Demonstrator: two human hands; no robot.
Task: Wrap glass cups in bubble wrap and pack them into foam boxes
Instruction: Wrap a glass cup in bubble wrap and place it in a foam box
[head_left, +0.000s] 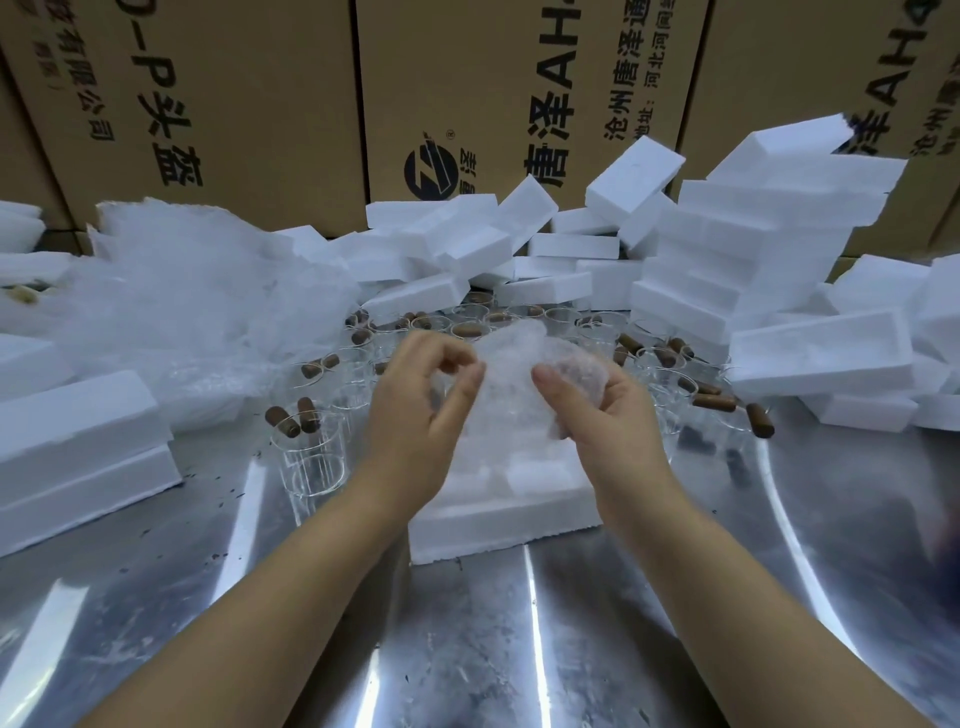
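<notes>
Gripping bubble-wrap bundle (511, 384) at frame centre: left hand (421, 410) pinches its 9 o'clock edge, right hand (602, 410) clasps 3 o'clock side. Whether cup sits inside: cannot tell. Open foam box (498, 519) directly beneath, on metal table (467, 649). Glass cups (314, 457) with brown handles at 9 to 3 o'clock. Foam boxes (753, 249) stacked at 1 o'clock, loose bubble wrap (197, 291) at 10, cardboard cartons (234, 104) behind.

**Table layout**

A foam box (498, 514) sits at the centre of the table (467, 649), glass cups (311, 457) behind and beside it. Bubble wrap (197, 306) lies left, stacked foam boxes (727, 249) right, cardboard cartons (234, 104) behind all.
</notes>
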